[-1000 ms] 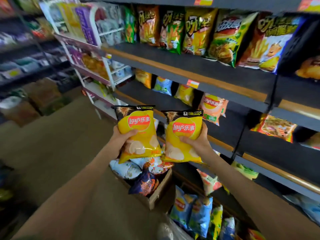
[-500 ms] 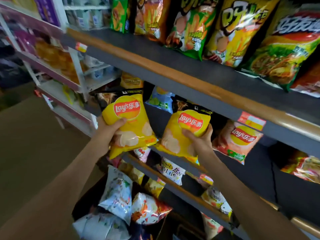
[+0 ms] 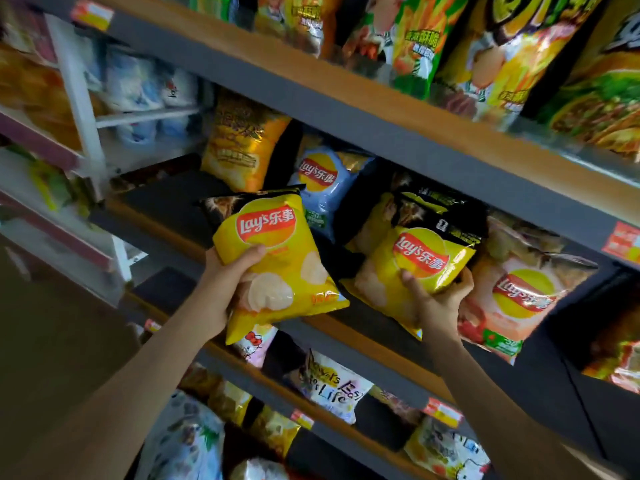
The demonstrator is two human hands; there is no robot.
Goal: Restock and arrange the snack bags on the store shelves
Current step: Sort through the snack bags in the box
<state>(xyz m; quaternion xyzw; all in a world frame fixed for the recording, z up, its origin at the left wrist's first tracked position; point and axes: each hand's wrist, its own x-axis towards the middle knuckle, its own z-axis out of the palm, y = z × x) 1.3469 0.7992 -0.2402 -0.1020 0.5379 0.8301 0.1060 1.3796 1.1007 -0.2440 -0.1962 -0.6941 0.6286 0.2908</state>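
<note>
My left hand (image 3: 225, 282) grips a yellow Lay's chip bag (image 3: 277, 261) by its lower left side and holds it just in front of the middle shelf (image 3: 374, 327). A second yellow Lay's bag (image 3: 408, 268) is in my right hand (image 3: 438, 299), which grips its lower edge. That bag tilts left and reaches in over the shelf, next to a pink Lay's bag (image 3: 519, 292). Behind them stand a blue Lay's bag (image 3: 325, 185) and an orange snack bag (image 3: 242, 147).
The upper shelf (image 3: 381, 98) carries several green, orange and yellow snack bags. Below, the lower shelf (image 3: 311, 410) holds white and yellow bags. A white rack (image 3: 79, 105) with pale goods stands at the left. Brown floor lies at the lower left.
Both hands have moved closer to the middle shelf with their bags. The right bag now sits partly inside the shelf beside the pink bag. The view has closed in.
</note>
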